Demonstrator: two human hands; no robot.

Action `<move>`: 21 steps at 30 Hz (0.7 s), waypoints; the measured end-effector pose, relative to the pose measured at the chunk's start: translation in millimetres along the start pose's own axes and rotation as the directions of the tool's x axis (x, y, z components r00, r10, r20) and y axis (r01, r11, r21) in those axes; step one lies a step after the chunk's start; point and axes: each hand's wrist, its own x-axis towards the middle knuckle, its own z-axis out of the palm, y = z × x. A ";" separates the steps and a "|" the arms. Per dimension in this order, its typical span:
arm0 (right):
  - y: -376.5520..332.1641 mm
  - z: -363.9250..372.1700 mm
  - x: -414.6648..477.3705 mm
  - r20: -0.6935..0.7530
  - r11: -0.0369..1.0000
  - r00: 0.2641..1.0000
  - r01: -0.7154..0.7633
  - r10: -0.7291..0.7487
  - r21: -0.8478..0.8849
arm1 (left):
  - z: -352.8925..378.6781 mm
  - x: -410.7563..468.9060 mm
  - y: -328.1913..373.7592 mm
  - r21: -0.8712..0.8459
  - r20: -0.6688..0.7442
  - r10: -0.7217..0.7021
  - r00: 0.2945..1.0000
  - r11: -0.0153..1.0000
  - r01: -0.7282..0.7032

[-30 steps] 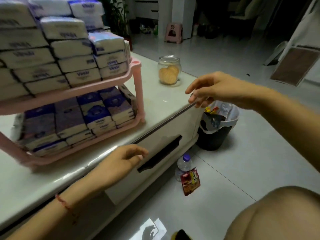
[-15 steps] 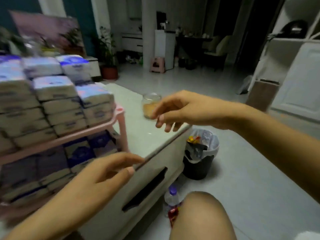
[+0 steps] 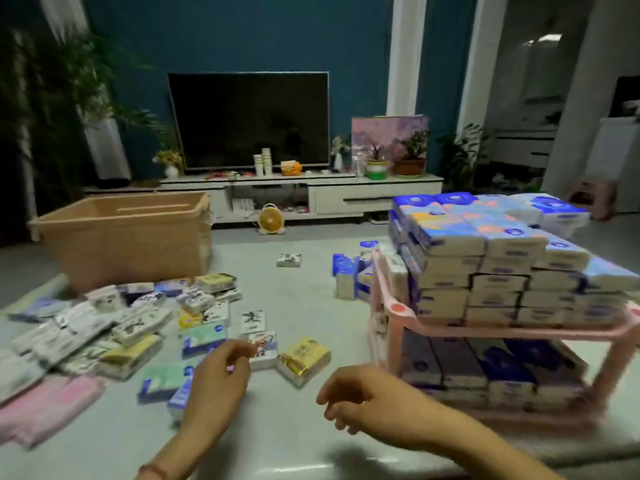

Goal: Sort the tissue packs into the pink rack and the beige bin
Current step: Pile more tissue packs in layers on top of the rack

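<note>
Table [image 3: 311, 306]: bin [image 3: 121, 244] at 10 o'clock, rack [image 3: 398, 308] at 3 o'clock with stacked packs [image 3: 502, 268] on both tiers, loose packs [image 3: 138, 327] strewn from 8 to 9 o'clock. Left hand [image 3: 221, 375] at 6 o'clock, fingers loosely curled and gripping nothing, tips just beside a white pack [image 3: 266, 355]; whether they touch it cannot be told. Right hand [image 3: 356, 393] at 5 o'clock, near the rack, fingers slack, empty.

One beige bin [image 3: 121, 237]. One pink rack [image 3: 398, 310], two tiers. Two hands: left hand [image 3: 221, 379], right hand [image 3: 360, 393]. Loose tissue packs [image 3: 138, 323] on the bench [image 3: 304, 296]: dozens, too blurred to count exactly; two mint-green packs [image 3: 202, 336] among them.
</note>
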 end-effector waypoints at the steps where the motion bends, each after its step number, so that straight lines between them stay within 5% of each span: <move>1: 0.9 10.3 15.7 -0.055 0.997 0.998 0.013 -0.017 -0.078 | -3.3 3.8 -8.1 0.037 -0.045 -0.006 0.999 0.999 0.007; 6: -6.2 44.0 96.4 -0.222 0.965 0.962 0.103 -0.159 -0.243 | -32.8 45.8 -26.6 0.207 -0.152 0.144 0.978 0.972 -0.111; 9: -22.3 59.9 140.1 -0.243 0.938 0.943 0.147 -0.229 -0.314 | -69.0 74.3 -44.9 0.267 -0.163 0.045 0.986 0.964 0.000; 12: -45.2 66.8 175.0 -0.201 0.920 0.936 0.216 -0.291 -0.327 | -100.2 91.7 -68.7 0.419 0.080 -0.185 0.979 0.898 0.136; 15: -68.7 68.3 214.3 -0.189 0.939 0.949 0.194 -0.253 -0.282 | -118.3 86.3 -77.4 0.535 0.308 -0.324 0.895 0.837 0.119; 18: -78.7 75.3 251.5 -0.124 0.917 0.969 0.155 -0.214 -0.367 | -117.5 77.6 -84.9 0.600 0.441 -0.339 0.831 0.800 0.008; 21: -82.8 81.4 277.8 0.012 0.829 0.989 0.127 -0.144 -0.545 | -109.3 74.7 -92.3 0.671 0.409 -0.294 0.864 0.738 -0.066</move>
